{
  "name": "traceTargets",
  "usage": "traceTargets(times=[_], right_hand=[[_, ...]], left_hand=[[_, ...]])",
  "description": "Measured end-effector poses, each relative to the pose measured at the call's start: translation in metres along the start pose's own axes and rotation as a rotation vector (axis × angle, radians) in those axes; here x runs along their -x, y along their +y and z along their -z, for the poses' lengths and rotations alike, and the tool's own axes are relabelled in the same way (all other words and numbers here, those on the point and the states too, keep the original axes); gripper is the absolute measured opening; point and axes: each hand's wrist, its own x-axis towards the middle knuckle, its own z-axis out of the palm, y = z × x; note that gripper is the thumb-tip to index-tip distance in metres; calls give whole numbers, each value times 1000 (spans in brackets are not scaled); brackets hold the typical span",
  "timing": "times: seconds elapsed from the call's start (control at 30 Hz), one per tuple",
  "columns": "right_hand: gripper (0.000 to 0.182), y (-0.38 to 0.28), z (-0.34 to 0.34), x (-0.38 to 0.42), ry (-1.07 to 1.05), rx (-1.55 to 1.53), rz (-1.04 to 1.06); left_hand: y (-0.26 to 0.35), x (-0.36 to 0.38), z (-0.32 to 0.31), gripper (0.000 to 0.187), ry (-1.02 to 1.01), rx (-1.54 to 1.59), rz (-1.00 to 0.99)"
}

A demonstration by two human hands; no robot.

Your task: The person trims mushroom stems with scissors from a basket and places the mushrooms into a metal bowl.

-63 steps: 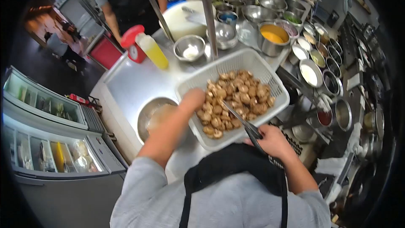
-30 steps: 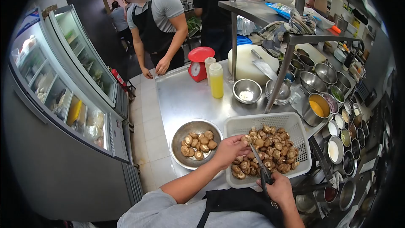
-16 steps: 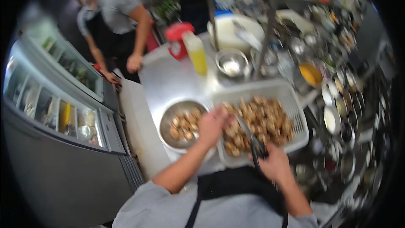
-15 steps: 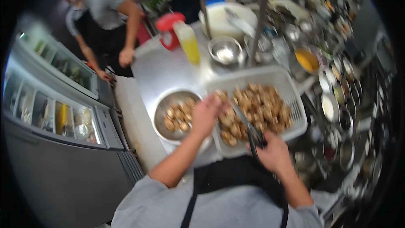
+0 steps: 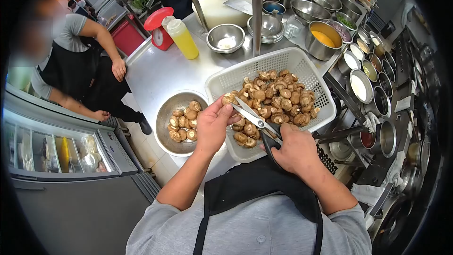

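My left hand (image 5: pixel 213 123) pinches a brown mushroom (image 5: pixel 229 98) above the left side of a white perforated basket (image 5: pixel 217 81). Black-handled scissors (image 5: pixel 259 122) are gripped in my right hand (image 5: pixel 296 148), their blades parted and the tips beside that mushroom. A heap of brown-capped mushrooms (image 5: pixel 286 96) fills the basket's middle and right. Left of it stands a steel bowl (image 5: pixel 164 114) holding several more mushrooms, partly hidden behind my left hand.
A yellow squeeze bottle (image 5: pixel 183 40), a red scale (image 5: pixel 161 37) and a small steel bowl (image 5: pixel 226 38) stand further back. A cleaver (image 5: pixel 239 5) lies on a round white board (image 5: pixel 214 11). At left a person (image 5: pixel 85 56) stands by an open-topped fridge (image 5: pixel 71 148). Sauce pots (image 5: pixel 325 42) line the right.
The view has steadied and shifted, the earlier frame being blurred. My left hand still holds a mushroom by the scissors. The person at left appears further left and lower.
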Motion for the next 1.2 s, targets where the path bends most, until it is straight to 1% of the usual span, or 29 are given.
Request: traceTargets(times=[0.07, 0.1, 0.17, 0.2, 0.27, 0.4, 0.47, 0.5, 0.57, 0.6, 0.67, 0.7, 0.73, 0.77, 0.8, 0.83, 0.9, 0.97, 1.03, 1.07, 1.1, 1.17, 1.2], right_hand=[[46, 0, -3, -2, -40, 97, 18], [46, -1, -4, -2, -49, 95, 18], [59, -3, -4, -6, -43, 63, 4], [59, -4, -4, -7, -43, 63, 2], [42, -7, -5, -9, -190, 80, -33], [41, -5, -9, -9, -241, 58, -45], [39, -1, -10, -8, -233, 64, -17], [39, -1, -8, -10, -236, 64, -19], [40, -3, -1, -11, -266, 66, -67], [40, -1, 1, -11, -268, 65, -72], [57, 5, 4, -11, -192, -118, -65], [57, 11, 8, -13, -194, -124, -64], [56, 19, 13, -16, -357, -252, -80], [56, 22, 19, -19, -521, -380, -95], [57, 19, 25, -18, -621, -609, -265], [57, 22, 21, -16, -627, -617, -266], [54, 30, 15, -14, -474, -684, -355], [51, 25, 19, -15, -443, -651, -389], [45, 22, 7, -12, -104, -447, -249], [36, 19, 3, -14, -101, -557, -285], [39, 31, -21, -16, 1, -631, -149], [39, 22, -15, -25, 77, -615, -37], [39, 19, -13, -30, 82, -617, -53]], left_hand=[[-3, 2, 0, 40, -25, -33, -10], [-5, 5, 1, 40, -20, -33, -2], [-8, 5, 1, 39, 1, -75, -1], [-10, 5, 0, 39, 0, -74, 0], [-13, 7, -1, 39, 57, -49, -23], [-20, 8, 1, 38, 95, -24, -33], [-19, 8, 2, 36, 65, -148, 22], [-20, 10, -1, 36, 65, -147, 25], [-26, 19, -9, 33, -3, -101, 95], [-24, 18, -11, 32, 36, -67, 121], [-21, 13, -2, 31, -7, -107, 154], [-20, 12, 2, 31, -43, -146, 186], [-18, 11, 2, 31, -38, -154, 191], [-17, 11, 1, 30, -36, -141, 138], [-17, 12, 1, 30, -36, -128, 88], [-17, 14, 2, 30, -33, -134, 96], [-17, 12, 2, 31, -52, -101, 71], [-12, 10, 0, 30, -45, -138, 99], [-9, 10, -2, 30, -43, -167, 137], [-8, 9, -3, 28, -69, -240, 199], [-8, 9, -7, 28, -98, -313, 262], [-11, 13, -16, 29, -158, -345, 285], [-13, 13, -18, 31, -194, -320, 303]])
